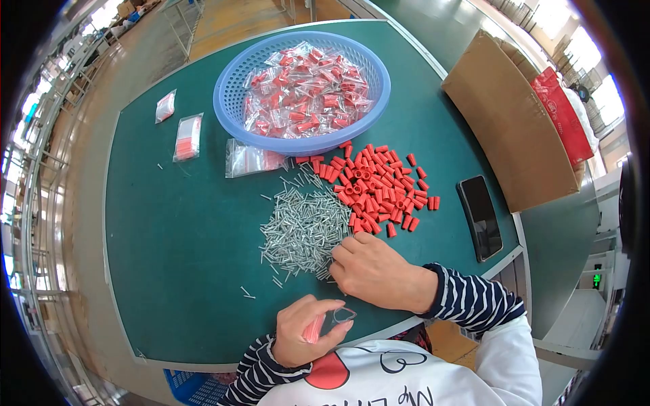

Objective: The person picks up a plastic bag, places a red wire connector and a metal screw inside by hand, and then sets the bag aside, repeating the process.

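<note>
Navy-and-white striped cuffs, seemingly knit

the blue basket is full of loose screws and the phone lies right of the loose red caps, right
Not screws: the head view shows the blue basket full of bagged red caps. The phone does lie right of the loose red caps.

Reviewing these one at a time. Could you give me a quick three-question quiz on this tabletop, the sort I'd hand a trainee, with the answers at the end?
1. True or false: the black phone lies inside the blue basket.

2. Multiple choice: what does the left hand hold?
A) A cardboard box
B) Clear plastic bags
C) A metal spoon

3. Fill in the blank: the loose caps heaped beside the silver screws are ____ in colour.

Key: 1. False; 2. B; 3. red
</note>
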A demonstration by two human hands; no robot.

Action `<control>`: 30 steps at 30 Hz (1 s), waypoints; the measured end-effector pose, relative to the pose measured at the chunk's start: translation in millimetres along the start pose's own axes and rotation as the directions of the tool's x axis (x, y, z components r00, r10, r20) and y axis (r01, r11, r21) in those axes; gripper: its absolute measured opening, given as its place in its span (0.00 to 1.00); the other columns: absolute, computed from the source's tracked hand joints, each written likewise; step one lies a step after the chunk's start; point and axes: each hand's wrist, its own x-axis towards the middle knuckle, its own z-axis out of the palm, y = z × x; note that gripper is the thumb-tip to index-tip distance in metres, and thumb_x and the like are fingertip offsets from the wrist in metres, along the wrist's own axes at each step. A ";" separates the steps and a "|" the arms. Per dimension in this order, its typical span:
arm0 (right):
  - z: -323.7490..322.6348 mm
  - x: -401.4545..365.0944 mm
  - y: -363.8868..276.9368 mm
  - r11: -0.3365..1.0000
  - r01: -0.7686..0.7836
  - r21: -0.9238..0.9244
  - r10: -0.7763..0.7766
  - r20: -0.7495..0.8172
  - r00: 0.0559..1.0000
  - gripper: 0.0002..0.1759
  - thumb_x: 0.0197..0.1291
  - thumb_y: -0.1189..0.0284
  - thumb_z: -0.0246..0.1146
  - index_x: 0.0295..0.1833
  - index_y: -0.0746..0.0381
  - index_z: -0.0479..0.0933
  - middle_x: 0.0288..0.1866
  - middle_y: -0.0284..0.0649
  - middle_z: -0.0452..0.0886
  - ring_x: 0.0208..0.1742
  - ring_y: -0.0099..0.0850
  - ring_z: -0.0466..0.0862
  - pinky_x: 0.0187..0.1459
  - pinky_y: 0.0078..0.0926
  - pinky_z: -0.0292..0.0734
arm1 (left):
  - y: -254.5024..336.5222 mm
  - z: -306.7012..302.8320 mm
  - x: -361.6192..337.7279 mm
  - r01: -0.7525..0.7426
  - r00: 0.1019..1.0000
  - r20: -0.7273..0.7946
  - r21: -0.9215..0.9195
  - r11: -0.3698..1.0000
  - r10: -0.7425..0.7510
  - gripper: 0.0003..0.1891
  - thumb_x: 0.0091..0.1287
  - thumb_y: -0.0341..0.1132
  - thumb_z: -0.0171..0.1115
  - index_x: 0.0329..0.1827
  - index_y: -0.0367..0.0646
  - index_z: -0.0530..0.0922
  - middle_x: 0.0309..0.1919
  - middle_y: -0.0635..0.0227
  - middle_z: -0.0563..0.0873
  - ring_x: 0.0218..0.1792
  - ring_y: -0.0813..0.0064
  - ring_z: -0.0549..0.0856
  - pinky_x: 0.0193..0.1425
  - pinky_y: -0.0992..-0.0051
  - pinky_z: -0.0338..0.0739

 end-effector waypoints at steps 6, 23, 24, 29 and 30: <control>14.0 10.8 1.7 0.996 -0.067 0.058 0.067 0.005 0.998 0.07 0.48 0.71 0.63 0.32 0.63 0.78 0.31 0.38 0.77 0.38 0.35 0.79 0.39 0.33 0.71 | -0.4 1.3 -0.2 0.048 0.996 -0.076 0.018 0.999 -0.047 0.20 0.47 0.27 0.77 0.45 0.39 0.83 0.21 0.70 0.74 0.20 0.79 0.72 0.25 0.79 0.64; 17.4 -24.8 -16.9 -0.252 0.077 0.965 0.496 0.060 0.866 0.06 0.60 0.78 0.69 0.43 0.63 0.83 0.41 0.30 0.76 0.35 0.15 0.71 0.35 0.14 0.66 | 0.4 15.6 11.1 0.070 0.963 -0.257 -0.057 0.996 -0.083 0.19 0.50 0.24 0.76 0.46 0.37 0.83 0.24 0.73 0.75 0.22 0.84 0.69 0.26 0.81 0.61; 18.7 -26.0 -18.3 -0.225 0.091 0.970 0.495 0.034 0.868 0.06 0.60 0.79 0.69 0.43 0.63 0.83 0.42 0.30 0.76 0.35 0.15 0.71 0.35 0.14 0.66 | 0.6 16.2 11.8 0.063 0.962 -0.264 -0.056 0.996 -0.076 0.19 0.50 0.24 0.76 0.46 0.37 0.83 0.23 0.73 0.75 0.22 0.84 0.69 0.26 0.81 0.61; 11.4 -36.6 -21.6 0.073 -0.001 0.997 0.507 -0.037 0.861 0.10 0.59 0.79 0.70 0.47 0.61 0.85 0.42 0.31 0.77 0.36 0.17 0.73 0.35 0.16 0.67 | -1.5 18.5 12.4 0.026 0.961 -0.274 0.006 1.000 -0.023 0.19 0.49 0.24 0.76 0.46 0.38 0.83 0.22 0.74 0.75 0.22 0.83 0.69 0.26 0.81 0.62; 8.8 -38.2 -21.8 0.123 0.002 0.992 0.507 -0.065 0.859 0.11 0.58 0.79 0.70 0.47 0.61 0.85 0.42 0.31 0.77 0.36 0.18 0.73 0.35 0.16 0.68 | -2.5 18.3 12.1 0.022 0.961 -0.275 0.024 0.999 -0.014 0.20 0.49 0.24 0.76 0.46 0.38 0.83 0.22 0.74 0.75 0.21 0.83 0.69 0.26 0.81 0.62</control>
